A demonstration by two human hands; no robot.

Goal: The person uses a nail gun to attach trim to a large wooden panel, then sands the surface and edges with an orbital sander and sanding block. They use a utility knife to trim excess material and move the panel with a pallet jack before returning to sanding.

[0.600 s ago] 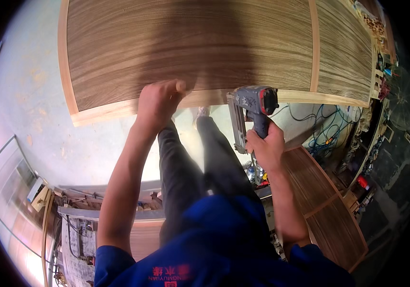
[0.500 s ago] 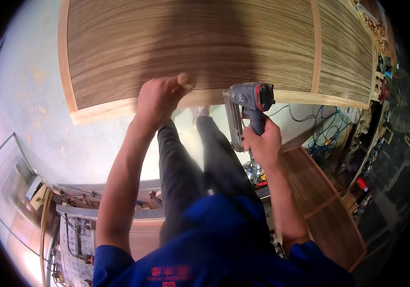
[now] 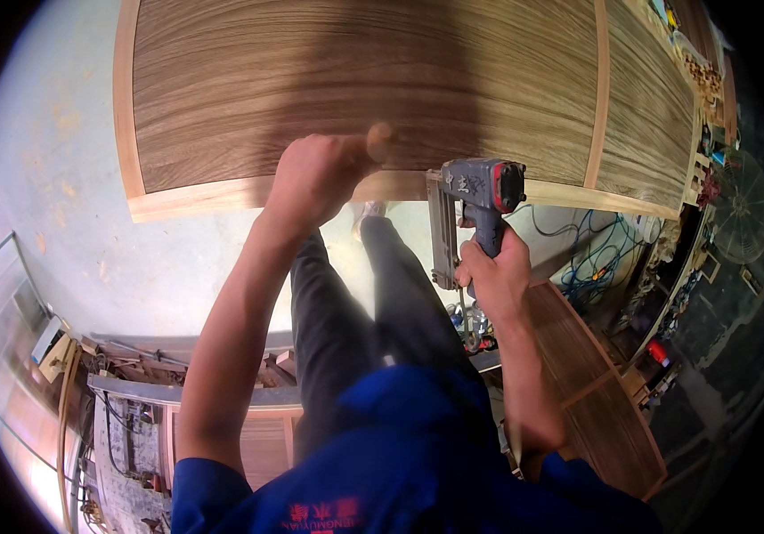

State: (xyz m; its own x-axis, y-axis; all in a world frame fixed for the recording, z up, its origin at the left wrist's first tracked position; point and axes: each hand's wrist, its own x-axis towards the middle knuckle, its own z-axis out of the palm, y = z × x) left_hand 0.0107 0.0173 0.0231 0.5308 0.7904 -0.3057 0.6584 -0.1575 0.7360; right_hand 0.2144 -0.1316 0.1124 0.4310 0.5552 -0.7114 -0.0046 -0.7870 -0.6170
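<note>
A: Start with the nearest item.
B: Shirt (image 3: 400,454), one, blue, red print on the front. Above it, trousers (image 3: 329,320), dark, legs side by side.

A: Near right?
B: Smaller panel (image 3: 609,418), brown wood grain, lighter strips at edge and middle, set slantwise beside the right forearm.

A: Right hand (image 3: 499,271)?
B: Fingers clamped on the handle of a nail gun (image 3: 475,173): grey and black, red trim at the rear of the head, long magazine along its left side. Located right of centre; its nose overlaps the pale near rail (image 3: 204,198) of the large panel (image 3: 222,89). Contact cannot be told.

A: To the right of that?
B: Cables (image 3: 596,258), blue and dark, in a loose tangle.

A: Left hand (image 3: 320,173)?
B: Left of the nail gun and apart from it, over the near rail. Fingers curled together; a rounded tan end shows at its right side, blurred. Whether they are clamped on something, cannot tell.

A: Far items?
B: The large panel, dark brown grain, pale border, one pale cross strip toward the right, shadow across the middle. Far right, a fan (image 3: 740,205), round, wire guard.
</note>
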